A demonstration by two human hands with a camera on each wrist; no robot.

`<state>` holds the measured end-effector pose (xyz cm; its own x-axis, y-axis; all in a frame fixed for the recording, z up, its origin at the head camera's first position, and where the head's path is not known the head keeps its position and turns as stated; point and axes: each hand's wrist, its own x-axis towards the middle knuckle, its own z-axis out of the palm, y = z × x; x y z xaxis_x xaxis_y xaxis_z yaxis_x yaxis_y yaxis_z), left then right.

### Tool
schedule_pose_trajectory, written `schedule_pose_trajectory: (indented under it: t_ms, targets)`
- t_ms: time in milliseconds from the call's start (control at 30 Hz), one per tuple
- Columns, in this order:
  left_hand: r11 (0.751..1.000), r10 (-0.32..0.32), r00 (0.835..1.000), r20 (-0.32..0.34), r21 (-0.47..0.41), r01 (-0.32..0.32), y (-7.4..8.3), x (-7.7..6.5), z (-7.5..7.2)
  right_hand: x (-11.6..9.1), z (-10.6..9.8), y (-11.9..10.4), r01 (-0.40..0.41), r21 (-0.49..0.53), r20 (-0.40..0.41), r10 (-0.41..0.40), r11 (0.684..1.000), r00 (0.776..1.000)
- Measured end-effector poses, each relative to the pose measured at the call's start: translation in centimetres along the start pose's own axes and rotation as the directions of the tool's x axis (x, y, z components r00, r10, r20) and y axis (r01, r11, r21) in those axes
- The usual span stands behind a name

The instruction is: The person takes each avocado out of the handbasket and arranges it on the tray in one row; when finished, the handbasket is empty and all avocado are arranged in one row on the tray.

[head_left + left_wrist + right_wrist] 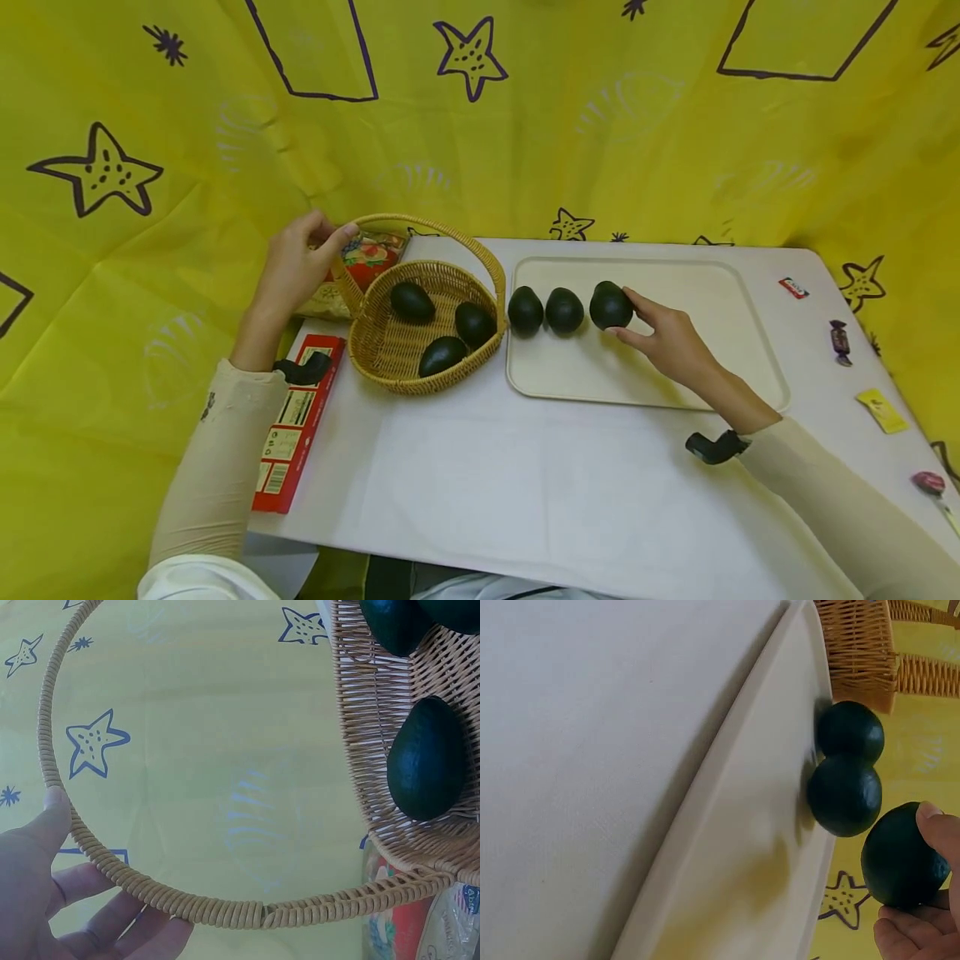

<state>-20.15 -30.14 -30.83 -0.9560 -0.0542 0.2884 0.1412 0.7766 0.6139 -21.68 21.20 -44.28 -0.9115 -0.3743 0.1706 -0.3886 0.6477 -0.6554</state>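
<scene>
A wicker basket (397,383) with a tall arched handle holds three dark green avocados, one of them a single avocado (429,759) near its side wall. My left hand (298,254) grips the handle (217,913), thumb on one side and fingers on the other. My right hand (671,337) pinches another avocado (610,306) between thumb and fingers above the cream tray (675,367); its shadow falls on the tray. Two more, a left avocado (526,312) and a middle avocado (565,312), sit side by side at the tray's left end.
Behind the basket lies a red and gold food packet (371,254). A long red box (296,425) lies at the table's left edge. Along the right edge are a small red wrapper (793,287), a dark wrapped candy (840,342), a yellow sachet (882,411) and a lollipop (930,482). Yellow cloth surrounds the table.
</scene>
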Motion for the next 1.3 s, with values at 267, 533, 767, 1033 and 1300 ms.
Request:
schedule_pose_trajectory:
  t_ms: [267, 533, 767, 1033, 1300]
  targets:
    - [1.0, 0.005, 1.0, 0.003, -0.002, -0.005, 0.0, 0.1, 0.0, 1.2, 1.2, 1.7, -0.042, -0.019, 0.026, 0.042, 0.999, 0.999]
    - [1.0, 0.005, 1.0, 0.008, -0.001, -0.005, 0.1, 0.2, 0.2, 1.9, 2.2, 2.8, -0.075, 0.002, 0.093, 0.074, 0.997, 0.993]
    - [1.0, 0.016, 1.0, -0.003, -0.011, -0.016, 0.1, 0.2, 0.1, 2.1, 2.5, 2.7, -0.054, 0.028, 0.085, 0.052, 0.998, 0.995]
    - [1.0, 0.008, 1.0, 0.006, -0.009, -0.008, 0.1, 0.1, 0.0, 2.0, 2.5, 2.6, -0.054, -0.001, 0.099, 0.054, 0.999, 0.994]
    - [1.0, -0.005, 1.0, 0.015, -0.008, 0.005, 0.0, 0.0, -0.1, 2.1, 2.4, 2.8, -0.061, -0.016, 0.127, 0.062, 0.998, 0.99]
